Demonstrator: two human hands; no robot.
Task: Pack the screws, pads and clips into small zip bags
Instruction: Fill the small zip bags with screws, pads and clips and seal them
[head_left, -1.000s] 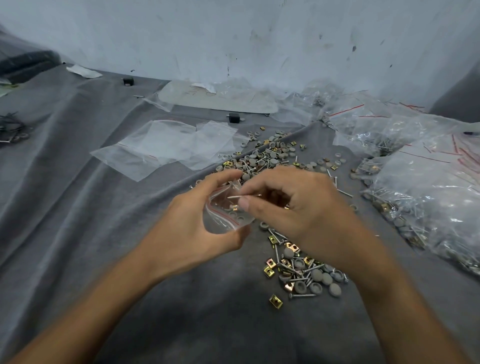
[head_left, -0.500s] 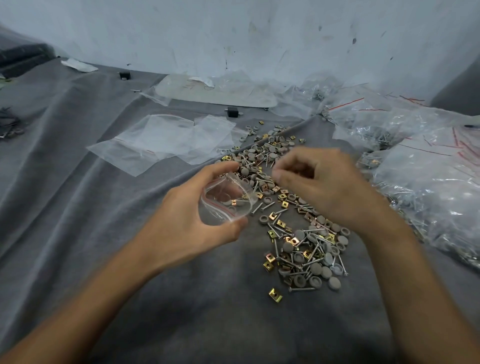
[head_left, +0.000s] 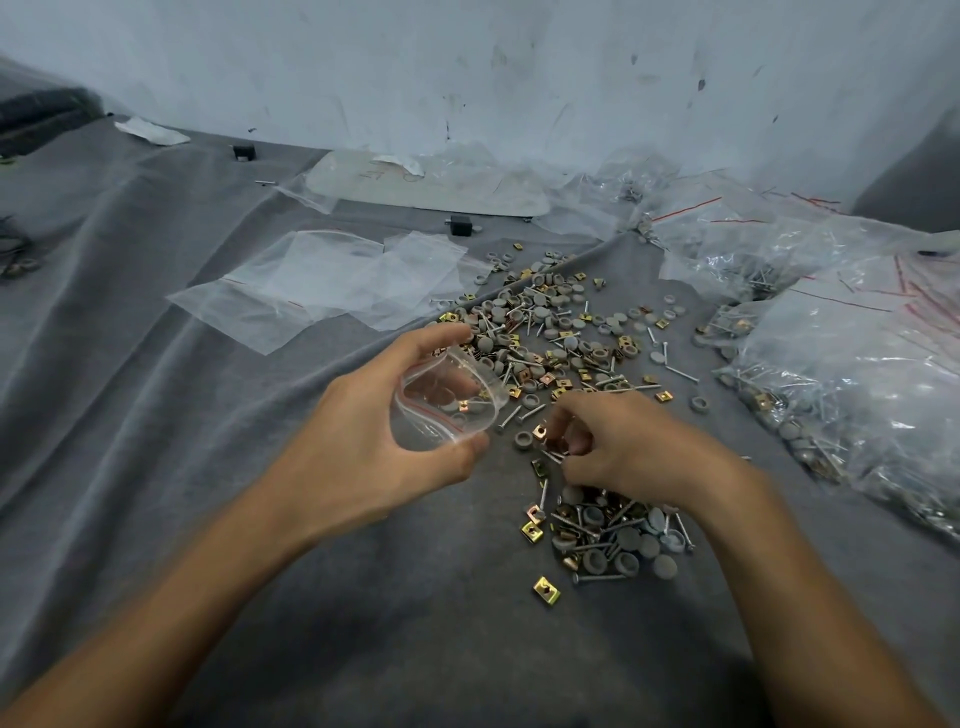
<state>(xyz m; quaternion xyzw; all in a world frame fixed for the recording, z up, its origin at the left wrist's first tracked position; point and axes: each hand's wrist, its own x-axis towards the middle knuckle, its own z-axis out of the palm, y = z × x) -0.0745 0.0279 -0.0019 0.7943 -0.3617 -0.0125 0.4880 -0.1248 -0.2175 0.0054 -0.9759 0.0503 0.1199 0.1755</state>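
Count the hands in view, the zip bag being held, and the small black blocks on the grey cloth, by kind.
hands: 2, the left hand and the right hand
held zip bag: 1
black blocks: 2
total: 5

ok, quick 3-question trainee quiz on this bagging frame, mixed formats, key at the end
1. True or false: the left hand holds the small zip bag with its mouth open.
2. Where is the right hand? A) sealing the bag. B) fingers curled, down among the loose screws, pads and clips. C) out of view.
3. On which side of those loose parts do the filled bags lie?
Key: 1 true. 2 B. 3 the person's right.
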